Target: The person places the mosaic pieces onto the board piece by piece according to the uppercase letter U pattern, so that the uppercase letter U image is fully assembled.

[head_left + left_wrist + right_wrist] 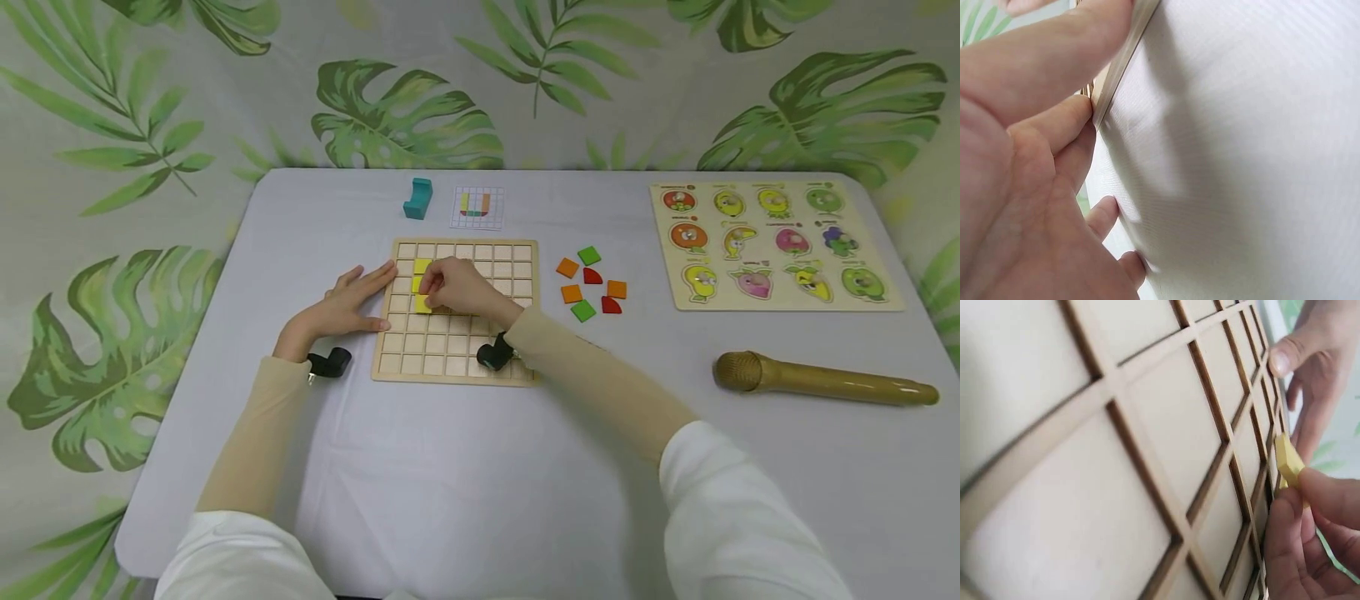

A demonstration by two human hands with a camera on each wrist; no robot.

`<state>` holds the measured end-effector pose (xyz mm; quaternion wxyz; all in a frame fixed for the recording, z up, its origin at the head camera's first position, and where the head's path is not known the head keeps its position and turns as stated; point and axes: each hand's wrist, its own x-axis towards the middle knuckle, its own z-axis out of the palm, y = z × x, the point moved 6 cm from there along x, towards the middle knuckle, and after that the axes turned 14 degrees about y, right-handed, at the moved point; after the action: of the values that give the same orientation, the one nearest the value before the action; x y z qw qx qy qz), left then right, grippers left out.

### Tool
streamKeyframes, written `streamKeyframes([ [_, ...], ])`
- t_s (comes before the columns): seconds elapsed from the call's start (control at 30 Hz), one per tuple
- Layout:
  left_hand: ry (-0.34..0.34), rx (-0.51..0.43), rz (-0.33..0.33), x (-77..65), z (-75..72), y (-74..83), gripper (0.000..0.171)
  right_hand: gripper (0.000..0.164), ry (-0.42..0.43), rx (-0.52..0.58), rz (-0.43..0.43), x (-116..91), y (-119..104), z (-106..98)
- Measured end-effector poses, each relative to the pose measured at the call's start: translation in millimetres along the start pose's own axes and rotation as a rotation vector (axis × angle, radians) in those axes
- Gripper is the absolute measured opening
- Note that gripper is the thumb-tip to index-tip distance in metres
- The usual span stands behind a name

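A wooden grid board [435, 343] with square cells lies on the table. Over its left part, my right hand [463, 287] pinches a yellow square tile [1287, 459] between thumb and fingers; the right wrist view shows this tile tilted over the grid. Other yellow tiles [422, 265] sit one above another in a column near the board's left side, partly covered by my fingers. My left hand [337, 304] lies at the board's left edge with fingers spread, its fingertips and thumb touching the frame [1124, 59].
Right of the board lie loose orange [567, 267], green [588, 255] and red pieces [592, 276]. A pattern card [477, 218] and a teal block [418, 198] are behind it. Farther right are a fruit puzzle board [780, 287] and a gold microphone [825, 381].
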<state>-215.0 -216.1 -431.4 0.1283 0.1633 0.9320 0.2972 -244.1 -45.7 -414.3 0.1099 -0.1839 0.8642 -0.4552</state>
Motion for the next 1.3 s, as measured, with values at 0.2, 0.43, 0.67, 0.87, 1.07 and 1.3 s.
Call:
streamKeyframes([
  [0.2,0.004,-0.004,-0.006,0.1,0.1,-0.9,0.089,0.006,0.048,-0.166,-0.043,5,-6,11],
  [0.43,0.004,-0.008,0.000,0.1,0.0,-2.5,0.089,0.008,0.031,-0.294,-0.121,5,-11,16],
  [0.67,-0.003,-0.006,0.005,0.6,1.2,-3.8,0.089,0.003,0.055,-0.126,-0.087,2,-2,0],
  [0.87,0.002,-0.011,0.008,1.3,0.6,-2.5,0.088,0.005,0.071,0.008,-0.022,-9,14,-37],
  [1.07,0.000,-0.007,0.010,0.7,0.1,-1.1,0.088,0.009,0.092,0.090,0.065,-23,36,-83],
  [1.3,0.006,-0.006,0.006,0.4,0.8,-2.1,0.088,0.019,0.116,0.145,0.121,-41,64,-135],
])
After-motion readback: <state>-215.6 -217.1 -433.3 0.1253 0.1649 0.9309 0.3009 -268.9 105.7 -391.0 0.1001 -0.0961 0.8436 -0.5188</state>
